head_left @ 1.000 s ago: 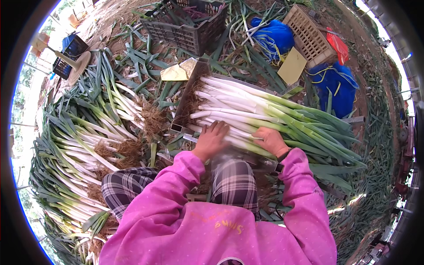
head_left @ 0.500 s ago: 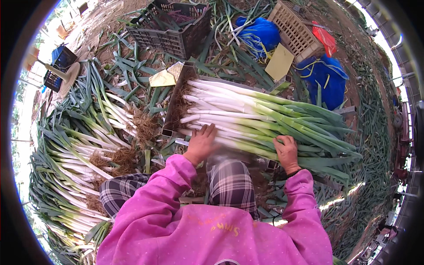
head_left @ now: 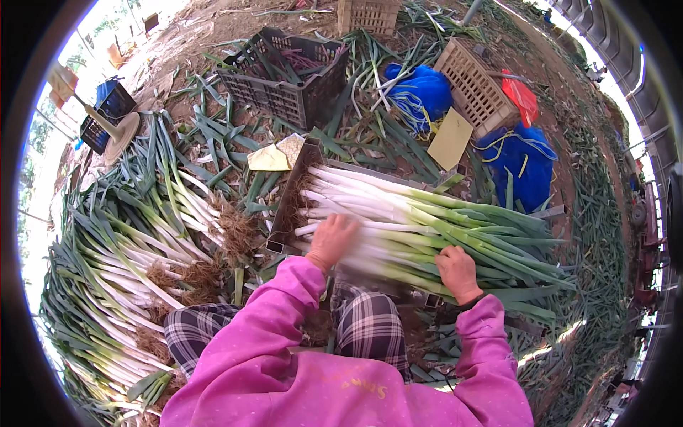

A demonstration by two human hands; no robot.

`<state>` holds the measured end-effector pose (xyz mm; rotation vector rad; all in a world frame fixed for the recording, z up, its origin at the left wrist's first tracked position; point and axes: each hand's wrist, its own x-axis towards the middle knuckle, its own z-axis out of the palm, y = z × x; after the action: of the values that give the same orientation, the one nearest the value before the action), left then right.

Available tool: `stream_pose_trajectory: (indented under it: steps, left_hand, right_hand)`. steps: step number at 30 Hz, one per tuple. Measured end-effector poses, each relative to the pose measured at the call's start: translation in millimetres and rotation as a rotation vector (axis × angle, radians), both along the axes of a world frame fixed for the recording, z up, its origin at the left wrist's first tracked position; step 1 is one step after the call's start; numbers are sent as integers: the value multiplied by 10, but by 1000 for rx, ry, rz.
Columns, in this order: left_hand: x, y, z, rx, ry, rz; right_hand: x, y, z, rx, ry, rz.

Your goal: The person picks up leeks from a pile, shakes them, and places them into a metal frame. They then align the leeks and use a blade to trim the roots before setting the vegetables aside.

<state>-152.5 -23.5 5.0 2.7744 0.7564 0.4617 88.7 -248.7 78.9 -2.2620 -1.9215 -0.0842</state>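
A thick layer of trimmed leeks (head_left: 420,206) lies across a metal frame (head_left: 290,199) in front of me, white ends toward its upright left plate and green leaves to the right. My left hand (head_left: 333,242) rests over the white stalks near that plate, its fingers smeared by motion. Farther right, my right hand (head_left: 457,272) has its fingers curled onto the near edge of the leeks, where the stalks turn green. The stalks between my hands are blurred. My knees, in plaid trousers, are close below the frame.
Untrimmed leeks (head_left: 135,263) with brown roots are heaped on the left. Beyond the frame stand a black crate (head_left: 284,92) and a tan crate (head_left: 478,89). Blue net bags (head_left: 523,167), a yellowish card (head_left: 450,139) and cut leaves lie around on the ground.
The view has tilted, so the leeks and frame sit lower in the picture. My left hand has shifted a little right over the stalks; my right hand keeps its place on the green part.
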Motion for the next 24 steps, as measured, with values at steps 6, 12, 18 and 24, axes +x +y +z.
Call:
stream_pose_trajectory:
  steps: [6,12,18,24]
  left_hand:
    - [-25,167,-121,1,-75,72]
    - [-157,227,-49,-144,-34,64]
    - [-500,107,-54,-124,-81,-2]
    - [-657,-2,-293,-241,-169,203]
  right_hand:
    - [39,132,22,-226,-32,31]
    - [-93,53,109,-72,137,-26]
    - [48,60,983,-260,157,-114]
    - [245,-349,2182,-206,187,-203]
